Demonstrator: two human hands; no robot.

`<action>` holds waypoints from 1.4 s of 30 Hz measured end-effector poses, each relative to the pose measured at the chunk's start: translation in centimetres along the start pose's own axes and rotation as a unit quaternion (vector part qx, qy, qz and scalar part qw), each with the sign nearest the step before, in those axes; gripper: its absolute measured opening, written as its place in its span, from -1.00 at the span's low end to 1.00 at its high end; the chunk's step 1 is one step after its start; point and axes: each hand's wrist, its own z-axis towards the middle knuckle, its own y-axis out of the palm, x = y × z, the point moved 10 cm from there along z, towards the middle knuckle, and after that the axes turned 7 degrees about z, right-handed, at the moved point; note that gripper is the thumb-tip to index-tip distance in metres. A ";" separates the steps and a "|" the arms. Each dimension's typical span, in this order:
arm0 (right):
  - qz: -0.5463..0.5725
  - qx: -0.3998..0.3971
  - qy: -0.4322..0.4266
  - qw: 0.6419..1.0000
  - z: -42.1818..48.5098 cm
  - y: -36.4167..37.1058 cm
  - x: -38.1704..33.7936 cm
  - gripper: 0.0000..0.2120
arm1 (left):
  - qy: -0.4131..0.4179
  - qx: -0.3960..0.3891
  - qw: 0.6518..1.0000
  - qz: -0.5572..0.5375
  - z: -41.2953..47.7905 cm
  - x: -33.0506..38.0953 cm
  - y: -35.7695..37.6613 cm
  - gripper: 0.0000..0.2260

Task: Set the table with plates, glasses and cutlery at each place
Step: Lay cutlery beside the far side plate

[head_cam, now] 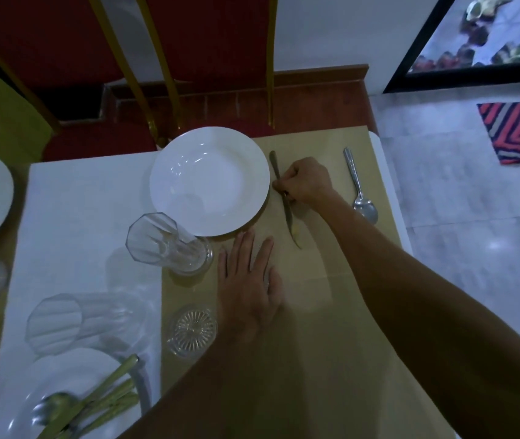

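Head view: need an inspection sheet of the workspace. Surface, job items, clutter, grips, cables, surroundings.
Surface: table under a tan covering, white cloth to its left.
Job's things: white plate; knife just right of it; spoon further right, bowl toward the camera; glass close by the plate; spare cutlery on a second plate, another glass beside it.
Clutter: small cut-glass dish.
Grips: right hand pinches the knife; left hand lies flat on the table, fingers straight.
Cables: nothing seen.
Surroundings: red chairs behind the table, striped mat on a pale floor.
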 end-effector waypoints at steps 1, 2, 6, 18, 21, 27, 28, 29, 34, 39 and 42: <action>-0.001 0.000 0.002 1.000 0.2 0.0 0.0 -0.81 | 0.000 0.003 1.000 -0.001 0.0 0.0 0.0 -0.50; 0.002 0.001 0.005 1.000 0.3 0.1 0.0 -0.80 | 0.002 0.006 1.000 -0.001 0.1 0.0 -0.1 -0.50; 0.011 0.017 0.022 1.000 0.5 0.1 0.3 -0.73 | 0.004 0.015 1.000 -0.001 0.2 -0.1 -0.1 -0.50; 0.004 0.014 0.029 0.999 0.6 1.8 0.8 -0.72 | -0.001 0.000 1.000 -0.005 0.1 -0.1 -0.3 -0.50; 0.006 0.018 0.019 1.000 0.5 1.9 0.6 -0.76 | 0.001 0.004 1.000 -0.003 0.1 -0.1 -0.4 -0.50; -0.006 0.038 0.014 0.999 0.2 1.2 0.7 -0.75 | 0.004 0.008 1.000 -0.009 0.0 0.0 -0.3 -0.50; -0.009 0.051 0.009 0.999 0.0 0.9 0.7 -0.73 | 0.006 0.011 1.000 -0.008 -0.1 0.0 -0.3 -0.50; -0.010 0.065 0.005 0.998 -0.2 0.7 0.8 -0.71 | 0.008 0.013 1.000 -0.009 0.0 0.0 -0.3 -0.50; 0.024 0.119 -0.003 0.993 -3.0 -0.5 1.4 -0.76 | 0.011 0.014 1.000 -0.011 -0.1 0.3 -0.5 -0.52; 0.116 0.134 0.058 0.982 -10.1 -0.8 3.8 -0.92 | 0.018 0.000 0.999 -0.028 -0.3 0.1 -0.1 -0.55; 0.166 0.148 0.092 0.971 -16.1 -0.9 5.9 -0.94 | 0.038 -0.061 0.997 -0.038 0.0 0.3 -0.3 -0.53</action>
